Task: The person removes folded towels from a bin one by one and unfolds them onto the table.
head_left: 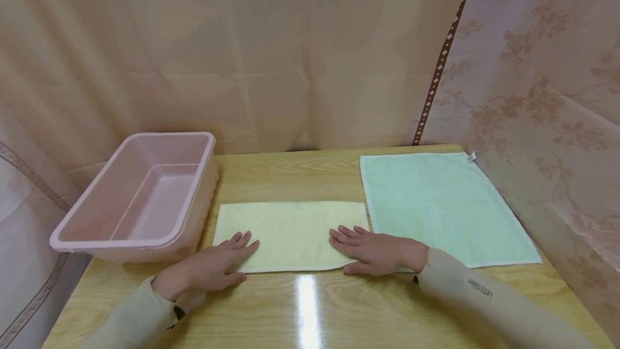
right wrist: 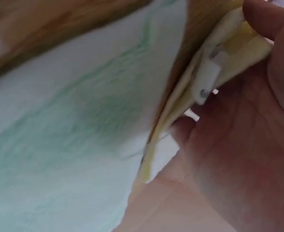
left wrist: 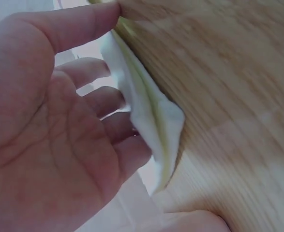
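Observation:
A pale yellow towel (head_left: 295,236), folded into a long rectangle, lies on the wooden table in the head view. On its left end rest the fingers of my left hand (head_left: 208,271), spread and nearly straight, with the thumb at the near edge. My right hand (head_left: 375,252) lies palm down across its right end, fingers extended. The left wrist view shows the towel's layered edge (left wrist: 154,116) beside my fingertips. In the right wrist view, a small white tag (right wrist: 207,79) sticks out between the yellow layers, next to my palm.
To the right, a mint green towel (head_left: 441,203) lies spread flat, close beside the yellow one. A pink plastic basin (head_left: 194,198) stands at the table's left. Curtains (head_left: 310,58) hang behind the wooden table (head_left: 271,311) and along its sides.

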`<control>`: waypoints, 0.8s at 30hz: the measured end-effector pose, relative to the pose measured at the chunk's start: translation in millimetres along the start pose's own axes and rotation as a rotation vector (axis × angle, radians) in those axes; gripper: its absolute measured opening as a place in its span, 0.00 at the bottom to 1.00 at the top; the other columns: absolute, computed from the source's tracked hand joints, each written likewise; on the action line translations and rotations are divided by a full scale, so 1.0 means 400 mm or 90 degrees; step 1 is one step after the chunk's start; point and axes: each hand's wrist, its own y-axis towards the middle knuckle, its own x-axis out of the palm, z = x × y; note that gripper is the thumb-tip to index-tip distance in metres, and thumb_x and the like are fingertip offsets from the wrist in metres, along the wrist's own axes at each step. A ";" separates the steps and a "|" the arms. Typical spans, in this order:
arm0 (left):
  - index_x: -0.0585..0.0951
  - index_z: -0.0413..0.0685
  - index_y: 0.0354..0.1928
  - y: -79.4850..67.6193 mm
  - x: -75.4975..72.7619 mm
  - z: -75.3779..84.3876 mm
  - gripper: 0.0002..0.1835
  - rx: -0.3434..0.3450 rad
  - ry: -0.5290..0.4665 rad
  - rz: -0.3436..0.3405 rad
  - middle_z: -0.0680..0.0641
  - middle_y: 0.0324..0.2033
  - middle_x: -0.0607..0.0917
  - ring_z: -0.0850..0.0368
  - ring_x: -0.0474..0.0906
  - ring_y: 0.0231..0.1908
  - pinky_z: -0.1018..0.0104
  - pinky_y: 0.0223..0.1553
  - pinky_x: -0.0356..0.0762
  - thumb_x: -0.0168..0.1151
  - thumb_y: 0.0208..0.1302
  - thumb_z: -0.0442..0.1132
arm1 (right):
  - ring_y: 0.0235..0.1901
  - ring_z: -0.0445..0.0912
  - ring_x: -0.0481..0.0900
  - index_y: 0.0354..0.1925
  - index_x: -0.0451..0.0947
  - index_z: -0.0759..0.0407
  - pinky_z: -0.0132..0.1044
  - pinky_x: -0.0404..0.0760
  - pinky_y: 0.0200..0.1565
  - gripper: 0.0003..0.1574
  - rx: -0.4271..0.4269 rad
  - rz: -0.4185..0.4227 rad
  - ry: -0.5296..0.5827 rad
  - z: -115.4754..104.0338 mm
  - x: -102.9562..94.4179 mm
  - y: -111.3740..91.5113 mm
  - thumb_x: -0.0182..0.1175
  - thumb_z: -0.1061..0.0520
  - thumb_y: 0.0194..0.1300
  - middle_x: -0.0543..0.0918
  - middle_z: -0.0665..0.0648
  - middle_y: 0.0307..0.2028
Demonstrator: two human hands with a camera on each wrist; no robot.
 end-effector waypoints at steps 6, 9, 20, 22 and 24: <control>0.60 0.38 0.77 -0.001 0.000 0.001 0.38 -0.018 -0.011 -0.012 0.27 0.74 0.54 0.26 0.50 0.72 0.31 0.66 0.57 0.62 0.72 0.44 | 0.78 0.58 0.42 0.80 0.48 0.63 0.58 0.48 0.74 0.43 0.021 -0.022 -0.008 -0.011 -0.007 0.004 0.42 0.40 0.82 0.46 0.62 0.80; 0.60 0.39 0.77 0.003 0.000 -0.002 0.37 -0.017 -0.009 -0.009 0.28 0.75 0.54 0.27 0.50 0.73 0.31 0.66 0.56 0.62 0.73 0.44 | 0.78 0.58 0.42 0.80 0.48 0.63 0.58 0.48 0.74 0.42 0.030 -0.028 0.004 -0.010 -0.010 0.000 0.42 0.40 0.82 0.46 0.62 0.80; 0.61 0.37 0.76 -0.006 0.003 -0.022 0.29 0.039 -0.017 0.015 0.25 0.73 0.55 0.24 0.51 0.72 0.31 0.66 0.55 0.51 0.80 0.41 | 0.78 0.58 0.42 0.80 0.52 0.58 0.60 0.45 0.74 0.37 0.015 -0.022 0.069 0.010 -0.010 -0.032 0.40 0.43 0.83 0.48 0.62 0.79; 0.62 0.38 0.76 -0.006 0.004 -0.026 0.28 0.041 -0.029 0.017 0.25 0.73 0.55 0.25 0.50 0.72 0.31 0.66 0.55 0.50 0.79 0.39 | 0.78 0.58 0.42 0.80 0.52 0.57 0.60 0.45 0.74 0.36 0.014 -0.022 0.083 0.015 -0.008 -0.038 0.40 0.43 0.83 0.48 0.60 0.79; 0.62 0.38 0.76 -0.006 0.005 -0.028 0.28 0.044 -0.036 0.021 0.25 0.73 0.55 0.25 0.50 0.72 0.31 0.66 0.54 0.50 0.79 0.35 | 0.78 0.58 0.42 0.80 0.53 0.56 0.60 0.45 0.74 0.36 0.011 -0.020 0.091 0.019 -0.007 -0.043 0.40 0.43 0.83 0.49 0.60 0.79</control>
